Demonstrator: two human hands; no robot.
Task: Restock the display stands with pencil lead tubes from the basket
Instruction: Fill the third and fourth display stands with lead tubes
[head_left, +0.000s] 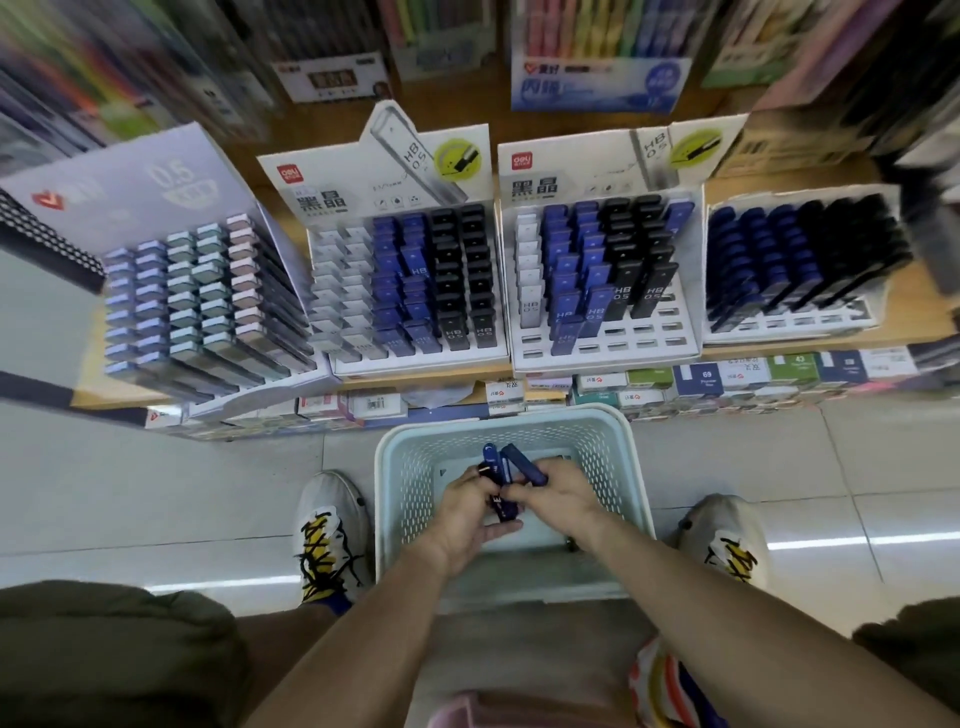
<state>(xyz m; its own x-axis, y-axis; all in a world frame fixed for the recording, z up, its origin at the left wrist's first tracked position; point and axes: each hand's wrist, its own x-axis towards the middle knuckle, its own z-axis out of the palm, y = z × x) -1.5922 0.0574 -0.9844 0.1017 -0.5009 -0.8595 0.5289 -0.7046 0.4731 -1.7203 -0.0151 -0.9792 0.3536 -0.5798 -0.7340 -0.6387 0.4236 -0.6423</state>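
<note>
A pale green perforated basket (400, 467) stands on the floor between my feet. Both hands are down inside it. My left hand (467, 519) holds a bunch of blue pencil lead tubes (497, 483). My right hand (558, 493) pinches one blue tube (524, 463) that points up and left, right beside the bunch. On the low shelf above stand several display stands: one full of white, blue and black tubes (410, 280), and a second one (602, 280) whose front rows show empty slots.
A pastel-coloured stand (208, 301) sits at the left of the shelf and a blurred blue and black stand (800, 265) at the right. Small boxed stock (727, 384) lines the shelf below. My shoes (327, 535) flank the basket on the tiled floor.
</note>
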